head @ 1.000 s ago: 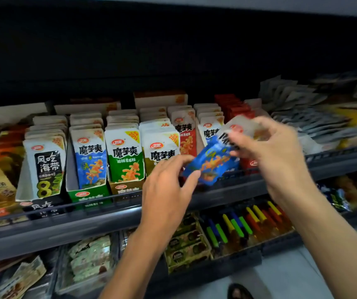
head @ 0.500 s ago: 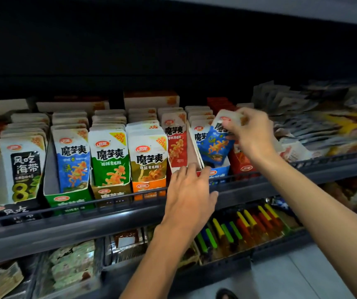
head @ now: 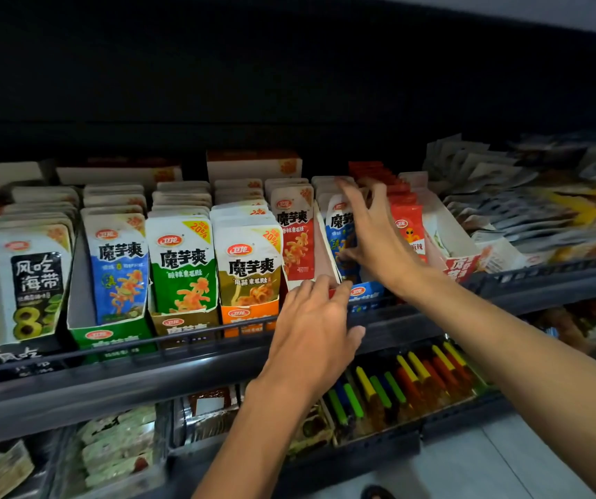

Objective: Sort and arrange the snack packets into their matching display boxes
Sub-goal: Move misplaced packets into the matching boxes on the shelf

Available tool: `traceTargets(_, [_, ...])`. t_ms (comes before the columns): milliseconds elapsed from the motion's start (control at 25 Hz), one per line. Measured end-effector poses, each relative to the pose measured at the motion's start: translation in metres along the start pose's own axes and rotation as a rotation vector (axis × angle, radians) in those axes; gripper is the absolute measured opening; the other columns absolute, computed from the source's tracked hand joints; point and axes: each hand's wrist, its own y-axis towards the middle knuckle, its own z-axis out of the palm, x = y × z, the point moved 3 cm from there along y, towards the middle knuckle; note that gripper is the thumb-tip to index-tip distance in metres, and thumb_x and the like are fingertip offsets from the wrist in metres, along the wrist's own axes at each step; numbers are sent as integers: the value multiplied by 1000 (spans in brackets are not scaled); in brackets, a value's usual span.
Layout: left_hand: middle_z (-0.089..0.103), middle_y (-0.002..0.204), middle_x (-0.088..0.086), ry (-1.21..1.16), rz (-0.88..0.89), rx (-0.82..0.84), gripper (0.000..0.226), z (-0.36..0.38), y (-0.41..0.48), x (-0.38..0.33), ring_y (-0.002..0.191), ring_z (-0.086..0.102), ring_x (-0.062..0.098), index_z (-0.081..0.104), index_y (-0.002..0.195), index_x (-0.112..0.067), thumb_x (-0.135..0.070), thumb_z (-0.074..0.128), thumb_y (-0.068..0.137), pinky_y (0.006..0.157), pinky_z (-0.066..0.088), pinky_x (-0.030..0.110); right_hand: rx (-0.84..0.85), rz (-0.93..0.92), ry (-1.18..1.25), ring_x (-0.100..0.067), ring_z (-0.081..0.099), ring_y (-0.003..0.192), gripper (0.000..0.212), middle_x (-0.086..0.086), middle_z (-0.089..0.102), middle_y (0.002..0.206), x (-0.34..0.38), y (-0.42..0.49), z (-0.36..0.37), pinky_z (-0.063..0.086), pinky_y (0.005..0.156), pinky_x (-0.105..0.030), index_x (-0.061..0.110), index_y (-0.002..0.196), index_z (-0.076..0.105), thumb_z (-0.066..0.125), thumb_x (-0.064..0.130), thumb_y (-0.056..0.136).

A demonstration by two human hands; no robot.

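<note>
1. I judge the step in hand to be seating the blue packet, which stands upright at the front inside the blue display box.
2. My right hand presses it with fingers splayed, gripping nothing. My left hand rests flat just left of that box's front lip.
3. The next move calls for a gentle release, since glossy, floppy film pouches topple and the box is thin card.

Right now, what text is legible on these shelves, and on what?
"风吃海带", "8": black-label packet, far left.
"魔芋爽": left blue packet, green packet, olive packet, red-and-white packet.
"20%": yellow corners of the green and olive packets.
"卫龙": red oval logos on those four.
"魔芋": right blue packet, rest hidden by the right hand.
"辣": all-red packet.
Flavour lines, box fronts: too blurred.
</note>
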Motion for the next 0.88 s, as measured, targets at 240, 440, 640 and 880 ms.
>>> traceTargets(240, [46,130,2,-1,6,-11,64,1,-1,-1,118,42,21,38,145,-18,-44,57,89,103,30,33,81,4,-271,-32,38,118,119,-16,30,138,3,-1,2,44,97,-40,20,153,16,89,14,60])
traceTargets(440, [46,131,2,-1,17,-18,65,2,-1,1,119,42,21,38,145,-18,-45,58,89,104,30,33,64,-8,-440,-31,42,110,116,-16,37,129,1,1,5,43,90,-39,15,151,21,90,25,58])
traceTargets(640, [43,133,1,-10,29,-2,64,2,-1,1,122,39,20,34,146,-19,-44,55,91,106,28,32,71,10,-461,-32,42,112,114,-16,37,132,5,0,4,41,91,-40,15,150,22,89,24,59])
traceTargets(880, [48,132,-1,-85,90,-36,47,-15,-12,3,123,43,16,48,134,-18,-29,60,90,106,36,30,-50,17,-322,-34,46,117,84,-17,39,138,22,-18,-26,46,93,-43,12,143,38,79,2,70])
